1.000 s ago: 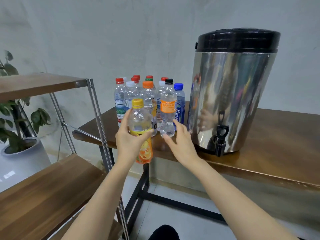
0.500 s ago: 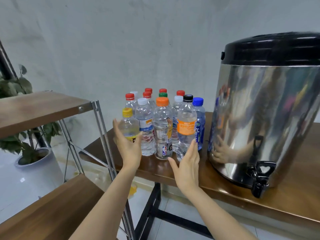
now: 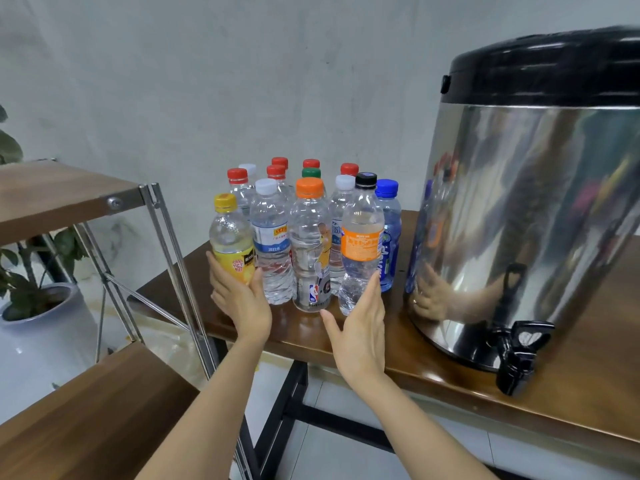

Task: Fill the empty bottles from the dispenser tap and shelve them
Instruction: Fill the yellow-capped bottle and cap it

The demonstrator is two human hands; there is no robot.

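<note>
Left hand (image 3: 239, 299), fingers straight, brackets yellow-capped bottle (image 3: 230, 244), right hand (image 3: 360, 323) flat beside black-capped bottle (image 3: 362, 237), neither gripping; a clumsy nudge could domino the packed bottles (image 3: 310, 244).

The dispenser (image 3: 526, 209) runs off the right edge; rear bottles (image 3: 280, 162) show only caps; the plant (image 3: 9, 148) is cropped left.

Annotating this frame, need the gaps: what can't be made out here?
Back-row bottles, head view: bodies hidden by the front row, fill unreadable.
Yellow-capped bottle, head view: base hidden by the left hand.
Dispenser, head view: right side cut off by the frame edge.
Bottle labels: fine print too small to read.
</note>
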